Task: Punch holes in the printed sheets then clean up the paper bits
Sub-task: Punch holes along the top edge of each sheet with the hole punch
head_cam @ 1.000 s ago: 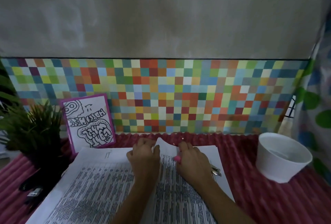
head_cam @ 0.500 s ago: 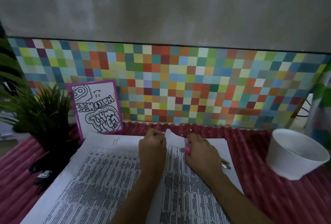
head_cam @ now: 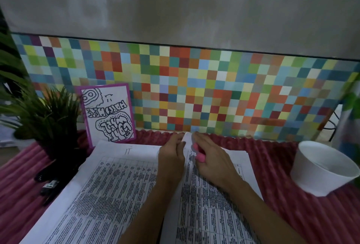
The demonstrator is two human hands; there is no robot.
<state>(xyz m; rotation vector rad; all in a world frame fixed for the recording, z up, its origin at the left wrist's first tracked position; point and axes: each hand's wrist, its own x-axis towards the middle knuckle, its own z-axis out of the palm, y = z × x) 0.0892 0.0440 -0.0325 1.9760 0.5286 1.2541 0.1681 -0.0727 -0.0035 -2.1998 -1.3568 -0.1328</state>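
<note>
White printed sheets, covered in fine black tables of text, lie spread across the near middle of the table, overlapping one another. At their far edge a strip of paper is lifted up between the 2 hands. The left hand rests on the sheets with its fingers curled, pinching that raised edge from the left. The right hand lies just beside it, its fingers wrapped around a small pink tool that is pressed against the same edge. Most of the tool is hidden under the fingers, so I cannot tell its form. Both forearms reach in from the bottom of the view, over the sheets.

Under the paper is a ribbed, dark pink cloth. On it, to the right and well apart from the sheets, stands 1 white bowl, upright. To the left of the sheets lie some black objects, too dark to identify, at the foot of a green plant in a dark pot. Behind the sheets' far left corner a purple-edged card with black doodle lettering leans against a panel of small multicoloured squares, with a grey wall above.
</note>
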